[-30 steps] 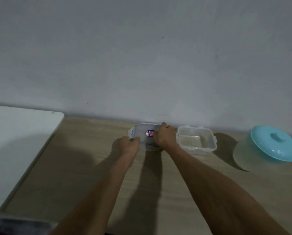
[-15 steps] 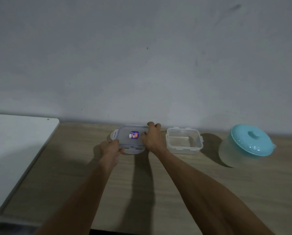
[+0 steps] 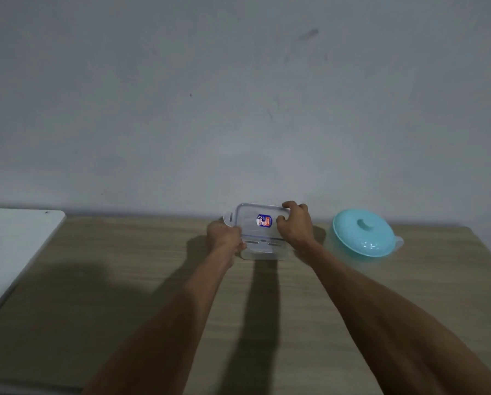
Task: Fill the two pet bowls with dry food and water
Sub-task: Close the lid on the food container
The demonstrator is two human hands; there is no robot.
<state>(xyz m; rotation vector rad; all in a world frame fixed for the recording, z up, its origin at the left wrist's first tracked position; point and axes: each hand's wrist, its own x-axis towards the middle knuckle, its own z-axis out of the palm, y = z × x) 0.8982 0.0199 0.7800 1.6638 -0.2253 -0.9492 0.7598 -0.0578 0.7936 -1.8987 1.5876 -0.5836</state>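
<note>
A clear rectangular lid (image 3: 255, 223) with a blue and red sticker is gripped at both ends, by my left hand (image 3: 225, 238) on its left front corner and my right hand (image 3: 295, 226) on its right end. The lid sits slightly tilted over a clear rectangular container (image 3: 264, 254) near the wall on the wooden table (image 3: 124, 280). What is inside the container cannot be made out. A translucent pitcher with a teal lid (image 3: 362, 236) stands just to the right of my right hand.
A white surface (image 3: 7, 252) adjoins the table's left side. A grey wall (image 3: 238, 109) runs right behind the container and pitcher. My forearms reach across the table's middle.
Both hands have carried the lid to the right, from the table to over the open container beside the pitcher. The view has shifted too.
</note>
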